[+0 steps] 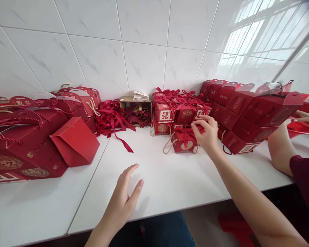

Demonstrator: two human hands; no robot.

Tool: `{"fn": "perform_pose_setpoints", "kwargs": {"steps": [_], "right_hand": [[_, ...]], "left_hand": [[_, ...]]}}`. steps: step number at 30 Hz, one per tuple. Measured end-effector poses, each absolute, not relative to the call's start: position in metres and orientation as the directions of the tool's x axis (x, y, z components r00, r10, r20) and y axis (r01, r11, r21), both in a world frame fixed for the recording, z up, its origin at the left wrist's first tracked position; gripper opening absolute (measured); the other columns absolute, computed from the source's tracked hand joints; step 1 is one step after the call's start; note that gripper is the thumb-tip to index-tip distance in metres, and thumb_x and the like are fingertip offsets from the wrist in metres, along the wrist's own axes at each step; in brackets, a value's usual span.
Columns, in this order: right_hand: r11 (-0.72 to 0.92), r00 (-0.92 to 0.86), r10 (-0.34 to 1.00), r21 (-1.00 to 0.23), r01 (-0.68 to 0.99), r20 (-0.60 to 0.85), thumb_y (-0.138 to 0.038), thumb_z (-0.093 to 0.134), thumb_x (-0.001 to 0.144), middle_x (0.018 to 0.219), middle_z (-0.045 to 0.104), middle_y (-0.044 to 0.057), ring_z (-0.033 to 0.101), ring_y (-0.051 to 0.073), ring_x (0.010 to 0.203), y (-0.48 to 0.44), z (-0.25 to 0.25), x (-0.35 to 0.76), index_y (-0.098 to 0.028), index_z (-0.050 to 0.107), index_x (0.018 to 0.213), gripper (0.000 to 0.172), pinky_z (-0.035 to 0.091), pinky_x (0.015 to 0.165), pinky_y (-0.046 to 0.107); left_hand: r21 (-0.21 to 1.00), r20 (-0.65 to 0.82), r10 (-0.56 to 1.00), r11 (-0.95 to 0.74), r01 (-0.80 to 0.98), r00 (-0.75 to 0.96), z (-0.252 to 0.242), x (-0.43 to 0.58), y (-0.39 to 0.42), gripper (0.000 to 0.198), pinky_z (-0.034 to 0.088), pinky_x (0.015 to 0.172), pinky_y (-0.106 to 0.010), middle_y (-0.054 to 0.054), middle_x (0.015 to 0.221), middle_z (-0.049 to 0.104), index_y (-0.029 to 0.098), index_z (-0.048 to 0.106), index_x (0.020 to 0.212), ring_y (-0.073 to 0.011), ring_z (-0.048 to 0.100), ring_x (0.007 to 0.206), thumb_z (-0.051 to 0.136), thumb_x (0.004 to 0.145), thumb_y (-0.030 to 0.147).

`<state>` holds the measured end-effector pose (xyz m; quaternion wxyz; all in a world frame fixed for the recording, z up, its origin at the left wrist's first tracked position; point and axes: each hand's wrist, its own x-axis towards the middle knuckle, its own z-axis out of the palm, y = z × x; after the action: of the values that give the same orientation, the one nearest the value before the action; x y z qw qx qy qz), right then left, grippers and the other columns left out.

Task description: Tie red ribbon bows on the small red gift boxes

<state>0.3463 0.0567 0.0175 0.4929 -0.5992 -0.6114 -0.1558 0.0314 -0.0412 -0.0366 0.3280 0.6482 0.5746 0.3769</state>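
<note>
My left hand point(126, 192) hovers over the front of the white table with thumb and fingers apart, holding nothing. My right hand point(207, 133) is at the upper right of a small red gift box point(185, 145). Its fingers are bent and apart beside the red ribbon bow point(186, 132) on top; whether a fingertip touches the ribbon I cannot tell. The box stands upright, with a gold round emblem in front and a twine handle point(167, 145) hanging at its left. Directly behind it are stacked bow-tied gift boxes point(164, 115).
Loose red ribbons point(110, 116) lie beside an open cardboard box point(122, 103) of dark red pieces. Larger red boxes point(46, 137) crowd the left; more red boxes point(237, 116) are stacked at right. A co-worker's arm point(280, 147) reaches in near a red bowl point(301, 127). Tiled wall point(144, 61) behind.
</note>
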Motion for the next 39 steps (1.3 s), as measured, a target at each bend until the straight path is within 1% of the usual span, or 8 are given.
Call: {"fn": "perform_pose_setpoints", "kwargs": {"steps": [6, 11, 15, 22, 27, 32, 35, 39], "right_hand": [[0.27, 0.047, 0.832, -0.477, 0.836, 0.553, -0.03, 0.054, 0.086, 0.075, 0.063, 0.004, 0.059, 0.019, 0.067, 0.05, -0.025, 0.338, -0.022, 0.064, 0.083, 0.014, 0.048, 0.063, 0.031], [0.221, -0.006, 0.899, -0.44, 0.87, 0.439, -0.024, 0.055, 0.083, 0.098, 0.062, 0.012, 0.062, 0.027, 0.092, 0.06, -0.059, 0.33, -0.018, 0.065, 0.098, 0.019, 0.05, 0.082, 0.041], [0.209, -0.031, 0.921, -0.426, 0.88, 0.389, -0.023, 0.049, 0.087, 0.105, 0.057, 0.018, 0.061, 0.031, 0.091, 0.048, -0.069, 0.315, -0.014, 0.063, 0.105, 0.025, 0.05, 0.078, 0.046], [0.497, -0.357, 0.86, -0.445, 0.745, 0.364, -0.006, 0.048, 0.082, 0.105, 0.061, 0.011, 0.058, 0.026, 0.097, 0.052, -0.082, 0.243, -0.021, 0.065, 0.1, 0.029, 0.048, 0.088, 0.042], [0.591, -0.401, 0.805, -0.536, 0.603, 0.437, 0.007, 0.037, 0.073, 0.118, 0.057, 0.013, 0.057, 0.024, 0.108, 0.099, -0.086, 0.183, -0.019, 0.054, 0.121, 0.057, 0.046, 0.094, 0.041], [0.711, -0.481, 0.699, -0.587, 0.387, 0.529, 0.002, 0.045, 0.068, 0.146, 0.039, 0.015, 0.035, 0.024, 0.136, 0.1, -0.082, 0.172, -0.018, 0.03, 0.141, 0.077, 0.035, 0.109, 0.043], [0.741, -0.526, 0.651, -0.61, 0.281, 0.548, -0.009, 0.053, 0.074, 0.132, 0.054, 0.014, 0.05, 0.025, 0.123, 0.085, -0.077, 0.176, -0.02, 0.039, 0.135, 0.064, 0.036, 0.105, 0.045], [0.73, -0.587, 0.624, -0.652, 0.204, 0.515, -0.015, 0.058, 0.077, 0.081, 0.068, 0.002, 0.063, 0.02, 0.079, 0.075, -0.072, 0.177, -0.023, 0.063, 0.093, 0.018, 0.034, 0.101, 0.046]], "left_hand": [[0.818, 0.134, 0.985, -0.173, 0.549, 0.11, -0.064, 0.03, -0.047, 0.042, 0.039, 0.108, -0.05, -0.007, 0.14, 0.049, 0.031, 0.048, 0.13, -0.0288, 0.043, 0.133, 0.049, 0.09, 0.044], [0.823, 0.136, 0.986, -0.164, 0.544, 0.091, -0.066, 0.019, -0.047, 0.039, 0.048, 0.1, -0.046, -0.007, 0.139, 0.049, 0.032, 0.049, 0.127, -0.0295, 0.048, 0.128, 0.049, 0.09, 0.044], [0.738, 0.244, 0.969, -0.216, 0.64, 0.046, -0.054, -0.009, -0.035, 0.036, 0.041, 0.106, -0.048, -0.008, 0.134, 0.053, 0.027, 0.052, 0.121, -0.0282, 0.048, 0.127, 0.05, 0.089, 0.042], [0.522, 0.165, 0.973, -0.226, 0.822, 0.163, -0.035, -0.006, 0.041, 0.041, 0.04, 0.103, -0.049, -0.015, 0.131, 0.057, 0.019, 0.058, 0.12, -0.0318, 0.051, 0.123, 0.05, 0.08, 0.011], [0.535, 0.275, 0.946, -0.3, 0.79, 0.173, -0.036, 0.021, 0.076, 0.026, 0.046, 0.093, -0.04, -0.014, 0.104, 0.069, 0.016, 0.067, 0.092, -0.0286, 0.06, 0.108, 0.045, 0.082, 0.006], [0.631, 0.38, 0.895, -0.436, 0.641, 0.235, -0.031, 0.017, 0.052, 0.024, 0.052, 0.077, -0.029, -0.004, 0.089, 0.072, 0.021, 0.069, 0.087, -0.02, 0.067, 0.083, 0.046, 0.084, 0.012], [0.688, 0.428, 0.872, -0.485, 0.54, 0.238, -0.024, 0.02, 0.032, 0.016, 0.055, 0.072, -0.029, -0.004, 0.088, 0.074, 0.022, 0.07, 0.085, -0.0199, 0.068, 0.079, 0.055, 0.083, 0.018], [0.755, 0.485, 0.865, -0.487, 0.438, 0.126, -0.005, 0.016, 0.011, 0.012, 0.057, 0.073, -0.029, -0.006, 0.086, 0.075, 0.02, 0.07, 0.084, -0.0209, 0.07, 0.082, 0.06, 0.085, 0.028]]}}
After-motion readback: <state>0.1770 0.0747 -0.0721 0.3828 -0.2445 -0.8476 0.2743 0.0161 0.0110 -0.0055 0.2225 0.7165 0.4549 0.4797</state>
